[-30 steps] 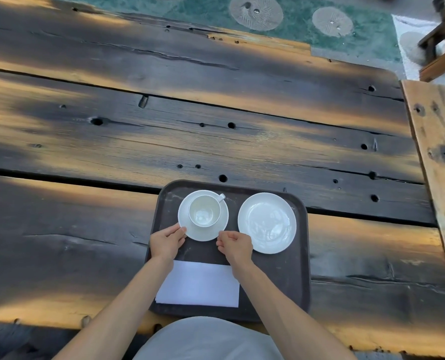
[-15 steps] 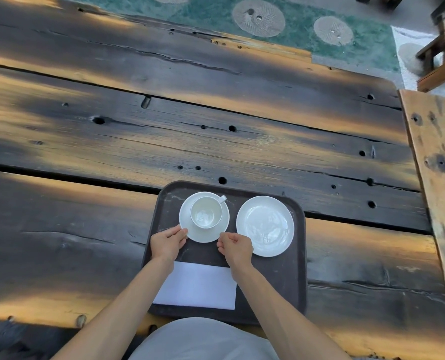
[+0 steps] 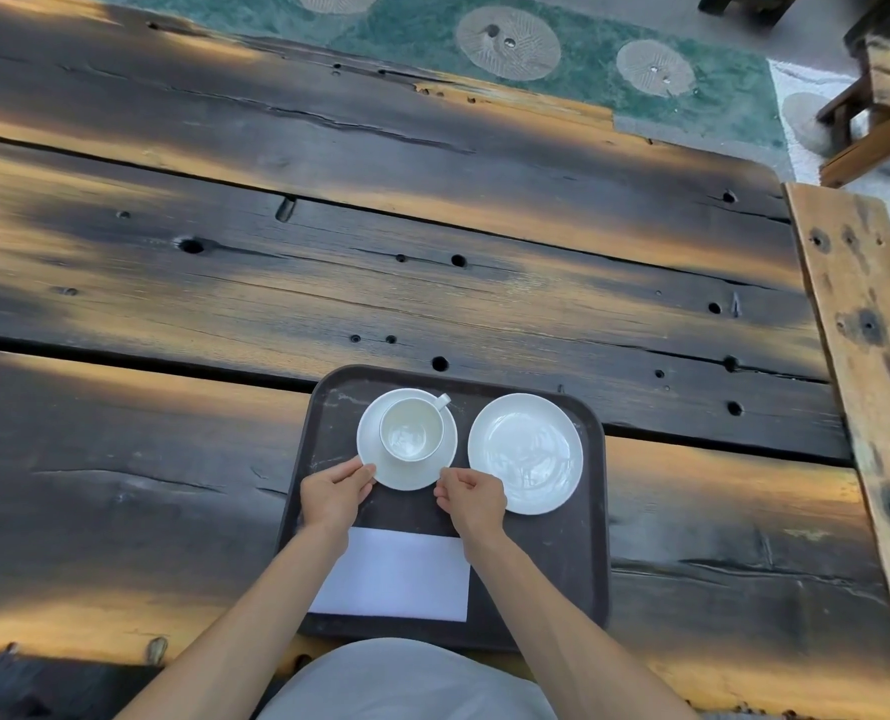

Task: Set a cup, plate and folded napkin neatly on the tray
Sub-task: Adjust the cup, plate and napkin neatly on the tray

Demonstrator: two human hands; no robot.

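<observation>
While left hand (image 3: 334,493) and right hand (image 3: 473,497) each pinch its rim, a glossy round saucer (image 3: 407,478) under white cup (image 3: 411,431).

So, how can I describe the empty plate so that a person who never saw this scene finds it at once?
Find the dark tray at the near edge of the wooden table. Two white round dishes lie in its far half, and the plate is the right one. It is bare and larger, while the saucer on the left carries a cup.
</observation>
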